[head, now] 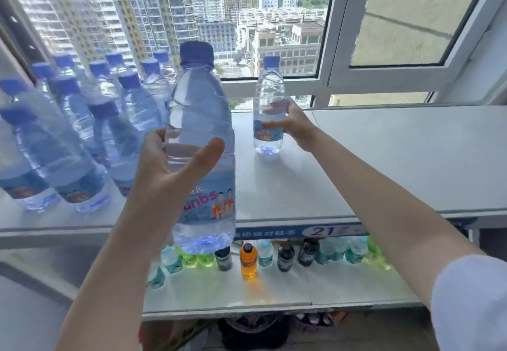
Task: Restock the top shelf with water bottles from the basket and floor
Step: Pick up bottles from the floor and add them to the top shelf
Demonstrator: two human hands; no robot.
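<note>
on the top shelf (384, 164), a pale grey flat surface set against a window (274, 21) overlooking high-rise buildings, a cluster of blue-capped water bottles (82, 120) stands at the left, packed close together. left hand (175, 169) grasps a large water bottle (203, 136) around its mid body, thumb across the near face, fingers wrapped behind; the bottle is upright at the near edge of the shelf, and whether its base rests on the surface cannot be told. right hand (293, 125) is closed around a second water bottle (269, 109), which stands upright on the shelf farther back, well apart from the cluster. below, a lower shelf (274, 293) carries a row of assorted drinks, including an orange bottle (248, 261). the right half of the top shelf is bare.
</note>
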